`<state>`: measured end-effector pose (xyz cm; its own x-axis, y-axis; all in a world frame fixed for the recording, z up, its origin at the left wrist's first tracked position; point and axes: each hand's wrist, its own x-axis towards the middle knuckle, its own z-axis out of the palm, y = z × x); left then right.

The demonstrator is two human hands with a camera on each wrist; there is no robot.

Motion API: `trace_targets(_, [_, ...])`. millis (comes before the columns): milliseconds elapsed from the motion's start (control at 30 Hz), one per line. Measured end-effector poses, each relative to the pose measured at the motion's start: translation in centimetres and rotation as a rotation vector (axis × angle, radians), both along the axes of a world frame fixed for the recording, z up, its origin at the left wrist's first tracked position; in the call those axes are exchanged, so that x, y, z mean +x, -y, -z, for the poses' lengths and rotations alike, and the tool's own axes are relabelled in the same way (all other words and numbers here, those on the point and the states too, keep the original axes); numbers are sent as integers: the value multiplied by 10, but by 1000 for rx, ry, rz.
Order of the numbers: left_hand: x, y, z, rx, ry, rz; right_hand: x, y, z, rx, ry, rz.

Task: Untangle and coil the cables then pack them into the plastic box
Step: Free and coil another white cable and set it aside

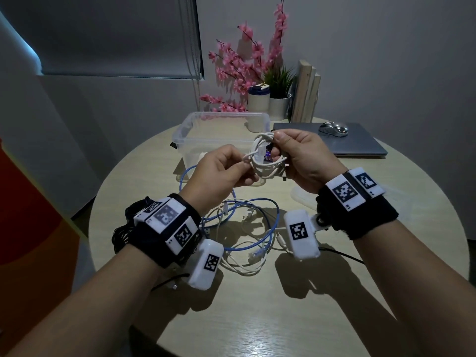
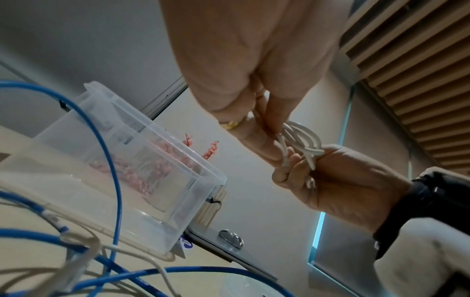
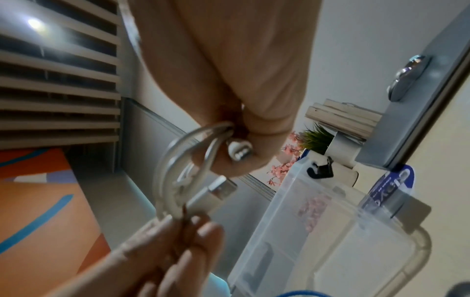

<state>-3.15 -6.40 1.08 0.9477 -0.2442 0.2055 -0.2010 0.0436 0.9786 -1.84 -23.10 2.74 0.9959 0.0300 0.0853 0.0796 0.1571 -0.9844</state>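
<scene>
Both hands hold the coiled white cable (image 1: 262, 161) in the air: the right hand (image 1: 301, 158) has its grip closed around the loops, the left hand (image 1: 219, 171) pinches one strand. Just behind stands the plastic box (image 1: 198, 130); its blue label is not readable. Blue and white cables (image 1: 242, 228) lie loose on the surface (image 1: 283, 318) under the wrists.

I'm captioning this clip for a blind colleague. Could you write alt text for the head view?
Both hands, left and right, hold a coiled white cable above a round table. Behind it sits a clear plastic box; blue and white cables lie tangled below.
</scene>
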Motion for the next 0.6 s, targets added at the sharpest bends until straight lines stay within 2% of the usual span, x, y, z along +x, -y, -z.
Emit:
trace_targets(200, [-6,-3,0,-107,-72,132,0,-7,1,-127,51,91])
trace_targets(433, [-9,-5,-3,-189,-144,175,1,-11,5,-240,76,81])
trace_targets(600, [-10,-3,2,-253,-219,188,3,-15,7,-281,160,138])
